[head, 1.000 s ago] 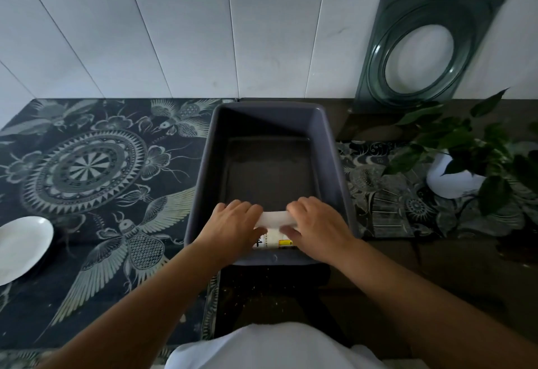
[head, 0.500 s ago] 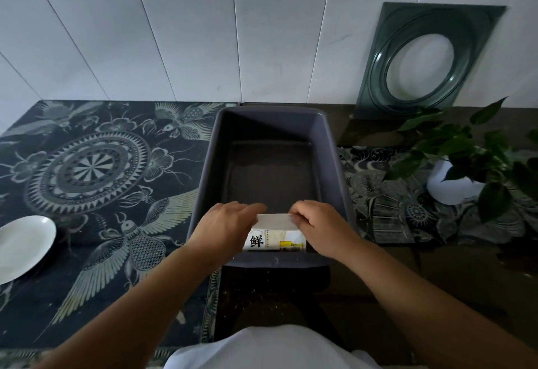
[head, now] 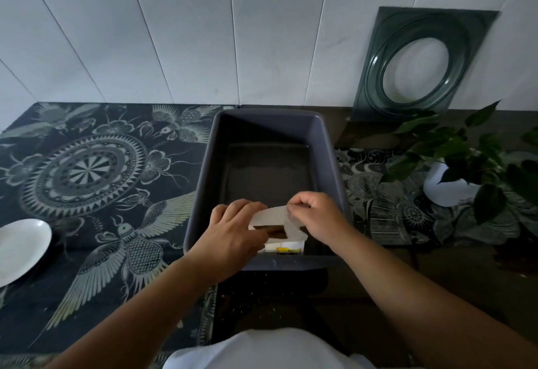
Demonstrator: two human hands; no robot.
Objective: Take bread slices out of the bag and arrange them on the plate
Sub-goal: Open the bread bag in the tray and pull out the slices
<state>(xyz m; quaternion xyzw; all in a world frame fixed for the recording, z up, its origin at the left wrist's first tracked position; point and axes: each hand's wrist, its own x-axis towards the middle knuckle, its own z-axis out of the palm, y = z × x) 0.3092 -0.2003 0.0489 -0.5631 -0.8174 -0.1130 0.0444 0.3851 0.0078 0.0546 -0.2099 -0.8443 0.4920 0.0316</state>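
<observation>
A white bread bag (head: 292,233) with a yellow label stands at the near end of a grey plastic tub (head: 203,182). Its mouth is pulled apart, and dark brown bread shows inside the gap. My left hand (head: 233,233) pinches the bag's left lip. My right hand (head: 316,214) pinches the right lip, a little higher. A white plate (head: 20,248) lies at the far left edge of the view, well apart from the tub and both hands.
The tub sits on a dark counter with a patterned mat (head: 87,171) on the left. A potted plant (head: 454,165) in a white pot stands at the right. A dark glass dish (head: 419,63) leans against the white panelled wall behind.
Both hands lifted slightly and pulled the bag's top apart; the folded mouth is now spread, showing bread inside. The camera tilted slightly.
</observation>
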